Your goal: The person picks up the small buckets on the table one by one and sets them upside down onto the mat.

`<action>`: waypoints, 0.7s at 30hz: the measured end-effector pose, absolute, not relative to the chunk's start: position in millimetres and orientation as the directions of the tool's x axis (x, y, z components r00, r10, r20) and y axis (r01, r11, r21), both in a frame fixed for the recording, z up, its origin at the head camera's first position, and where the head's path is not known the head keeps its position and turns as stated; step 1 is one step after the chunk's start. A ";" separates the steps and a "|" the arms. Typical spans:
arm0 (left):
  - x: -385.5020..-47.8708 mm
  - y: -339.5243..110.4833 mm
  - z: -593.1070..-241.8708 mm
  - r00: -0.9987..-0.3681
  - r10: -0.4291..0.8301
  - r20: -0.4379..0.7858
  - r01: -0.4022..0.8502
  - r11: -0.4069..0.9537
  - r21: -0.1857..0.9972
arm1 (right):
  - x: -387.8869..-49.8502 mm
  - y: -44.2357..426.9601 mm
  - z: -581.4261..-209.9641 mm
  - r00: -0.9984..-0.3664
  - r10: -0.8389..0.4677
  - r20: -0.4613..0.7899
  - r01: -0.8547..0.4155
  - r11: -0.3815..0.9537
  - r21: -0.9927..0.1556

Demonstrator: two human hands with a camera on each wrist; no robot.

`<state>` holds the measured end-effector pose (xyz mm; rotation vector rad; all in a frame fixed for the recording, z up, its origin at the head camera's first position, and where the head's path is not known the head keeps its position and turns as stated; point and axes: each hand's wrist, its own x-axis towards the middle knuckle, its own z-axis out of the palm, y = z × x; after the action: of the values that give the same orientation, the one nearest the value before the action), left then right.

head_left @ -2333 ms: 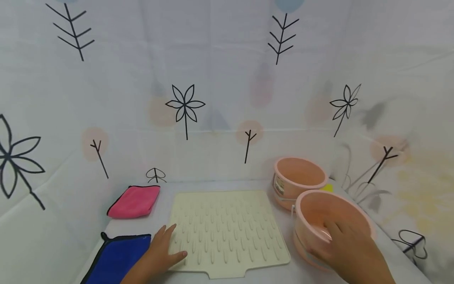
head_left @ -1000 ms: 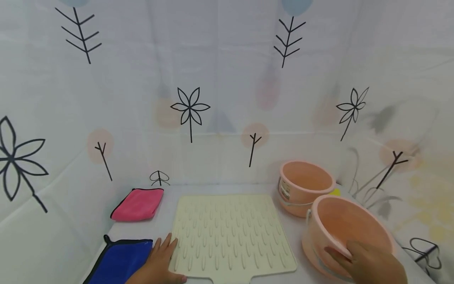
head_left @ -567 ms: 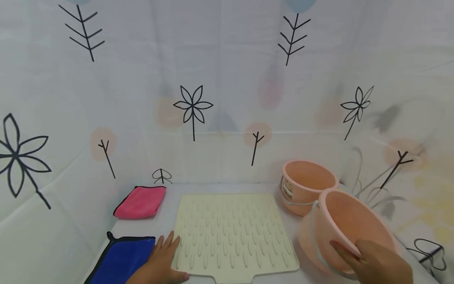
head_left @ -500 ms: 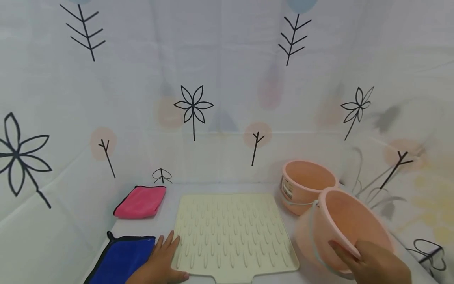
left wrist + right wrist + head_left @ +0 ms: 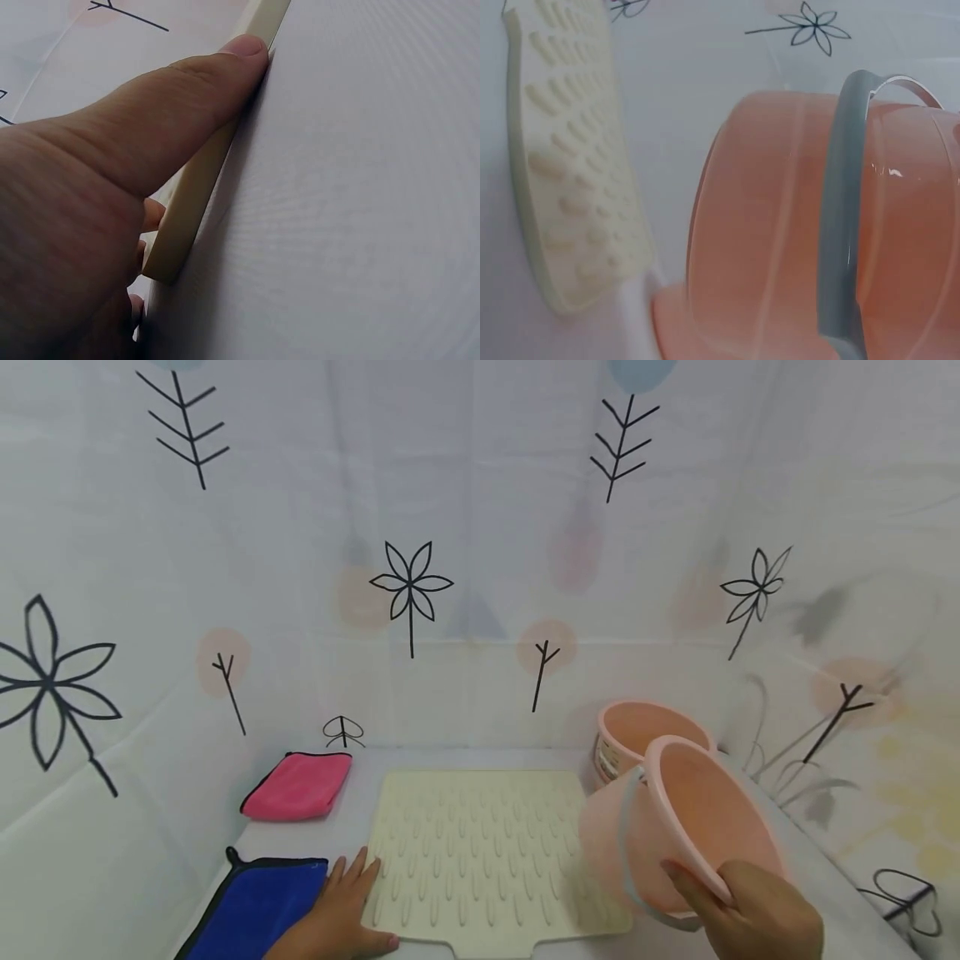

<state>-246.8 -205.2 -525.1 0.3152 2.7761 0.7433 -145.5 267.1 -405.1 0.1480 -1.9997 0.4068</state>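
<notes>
My right hand (image 5: 757, 906) grips the near rim of a peach plastic bucket (image 5: 607, 839), thumb outside and fingers inside. The bucket is tilted, its mouth facing right and its base off the table over the right edge of a cream ridged board (image 5: 480, 852). A grey bail handle (image 5: 841, 217) hangs round its side in the right wrist view, where the hand is out of sight. My left hand (image 5: 337, 910) lies at the board's front left corner with fingers spread. In the left wrist view its thumb (image 5: 202, 86) lies straight along the board's edge (image 5: 199, 195).
A second peach bucket (image 5: 652, 727) stands upright behind the tilted one. On the left lie a folded pink cloth (image 5: 298, 787) and a blue cloth (image 5: 258, 906) with black trim. A patterned white sheet (image 5: 465, 527) hangs behind the white table.
The right hand has moved from inside the front bucket to its rim, then lifted, tipped and carried it left over the board. The left hand slid slightly nearer, to the board's corner.
</notes>
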 end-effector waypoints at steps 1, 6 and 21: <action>-246.0 -205.2 -523.9 -0.945 0.271 -0.180 0.145 0.846 0.513 | -149.0 262.0 -408.1 -0.305 0.041 0.952 -0.308 0.941 -0.139; -244.8 -205.0 -520.3 -0.944 0.268 -0.193 0.137 0.849 0.510 | -156.1 240.3 -402.4 -0.147 0.016 0.989 -0.369 0.927 -0.070; -245.6 -204.2 -520.5 -0.939 0.271 -0.214 0.132 0.855 0.502 | -181.2 204.2 -403.9 -0.028 0.063 0.998 -0.534 0.842 -0.069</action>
<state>-245.6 -204.2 -520.5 0.3057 2.7534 0.7156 -181.2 204.2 -403.9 0.3882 -1.5339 0.4977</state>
